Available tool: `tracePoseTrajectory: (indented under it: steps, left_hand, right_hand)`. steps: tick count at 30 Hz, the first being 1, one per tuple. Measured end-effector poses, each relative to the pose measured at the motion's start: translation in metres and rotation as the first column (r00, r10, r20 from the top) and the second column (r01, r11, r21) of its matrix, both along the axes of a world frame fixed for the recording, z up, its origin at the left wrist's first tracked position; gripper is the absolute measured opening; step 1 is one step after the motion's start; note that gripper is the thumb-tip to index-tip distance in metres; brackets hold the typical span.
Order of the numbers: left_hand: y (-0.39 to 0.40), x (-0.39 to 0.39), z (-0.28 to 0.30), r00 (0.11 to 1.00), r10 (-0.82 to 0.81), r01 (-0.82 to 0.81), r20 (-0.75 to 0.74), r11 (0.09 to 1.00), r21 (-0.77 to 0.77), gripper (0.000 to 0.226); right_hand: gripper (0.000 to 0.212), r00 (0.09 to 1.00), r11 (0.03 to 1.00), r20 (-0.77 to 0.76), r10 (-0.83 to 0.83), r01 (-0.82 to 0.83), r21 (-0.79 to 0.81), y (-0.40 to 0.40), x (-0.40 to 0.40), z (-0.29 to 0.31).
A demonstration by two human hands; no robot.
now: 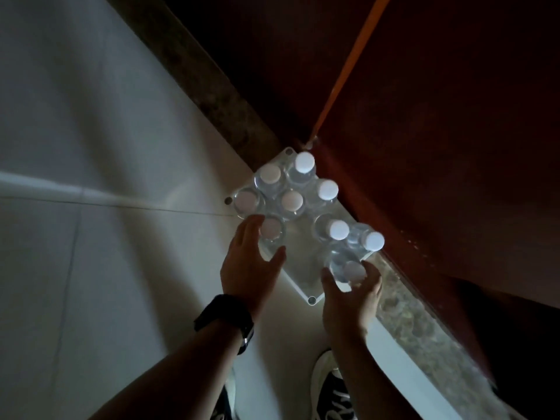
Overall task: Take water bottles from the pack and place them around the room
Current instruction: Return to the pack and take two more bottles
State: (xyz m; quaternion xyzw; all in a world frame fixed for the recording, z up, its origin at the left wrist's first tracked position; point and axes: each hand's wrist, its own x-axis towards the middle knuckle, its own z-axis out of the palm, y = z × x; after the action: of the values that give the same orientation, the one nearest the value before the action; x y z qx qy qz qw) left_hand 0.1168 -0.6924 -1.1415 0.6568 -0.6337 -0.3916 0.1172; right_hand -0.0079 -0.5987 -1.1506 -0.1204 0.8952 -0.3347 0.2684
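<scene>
nine white-capped water bottles are showing from straight above, all standing upright with caps pointing up at the camera, so their long axes are running vertical. they are sitting on a pale rectangular tray lying on the light tiled floor, its long axis running diagonally from upper left to lower right, parallel to the speckled stone strip and the dark red wall just beside it. six bottles are clustering at the tray's far end, e.g. the far bottle; two more are standing toward the wall side near the near end. the left hand is curling part-open around the left bottle, fingers on one side and thumb on the other, touching its shoulder. the right hand is wrapping fingers and thumb around the near bottle at the tray's near right edge. a black watch is sitting on the left wrist. dark shoes with white soles are showing at the bottom edge. an orange strip is running up the wall from the tray's far corner. lighting is dim; whether either bottle is lifting off the tray, cannot tell.
</scene>
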Motion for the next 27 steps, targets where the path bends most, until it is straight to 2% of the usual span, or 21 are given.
tracePoseTrajectory:
  steps: [3,7,11,14,18,20,23,25,27]
  left_hand:
    - [0.006,-0.011,-0.029,0.997,0.075,-0.076,-0.023,0.994,-0.074,0.066]
    - [0.005,-0.021,-0.043,0.994,0.113,-0.114,-0.011,0.992,-0.058,0.062]
    - [0.006,-0.020,-0.024,0.995,0.099,-0.099,-0.011,0.995,-0.033,0.057]
    - [0.011,-0.013,0.019,0.995,0.097,-0.097,-0.018,0.995,-0.037,0.059]
    - [0.005,-0.003,0.115,0.987,0.092,-0.100,-0.128,0.993,-0.059,0.059]
    - [-0.007,0.000,0.181,0.952,0.164,-0.177,-0.259,0.984,-0.028,0.055]
    - [-0.028,0.002,0.293,0.837,0.219,-0.241,-0.501,0.970,0.022,0.042]
    - [-0.044,0.001,0.373,0.776,0.185,-0.234,-0.603,0.972,-0.003,0.033]
    - [-0.056,-0.003,0.450,0.673,0.190,-0.255,-0.715,0.967,0.017,0.027]
  right_hand:
    - [0.070,0.999,0.998,-0.036,-0.038,0.036,-0.052,0.000,0.000,-0.035]
    - [0.068,0.999,0.998,-0.035,-0.039,0.037,-0.053,0.002,-0.002,-0.052]
    - [0.060,0.999,0.998,0.032,-0.026,0.027,-0.058,0.001,-0.007,-0.022]
    - [0.059,0.996,0.995,0.073,0.055,-0.049,-0.088,0.003,-0.012,0.018]
    - [0.060,0.972,0.970,0.104,0.210,-0.194,-0.145,-0.009,-0.030,0.115]
    - [0.061,0.951,0.947,0.131,0.282,-0.253,-0.200,-0.024,-0.042,0.182]
    - [0.052,0.907,0.894,0.191,0.375,-0.299,-0.335,-0.048,-0.060,0.302]
    - [0.048,0.863,0.827,0.193,0.467,-0.348,-0.442,-0.064,-0.071,0.387]
    - [0.040,0.819,0.754,0.205,0.535,-0.355,-0.553,-0.077,-0.078,0.467]
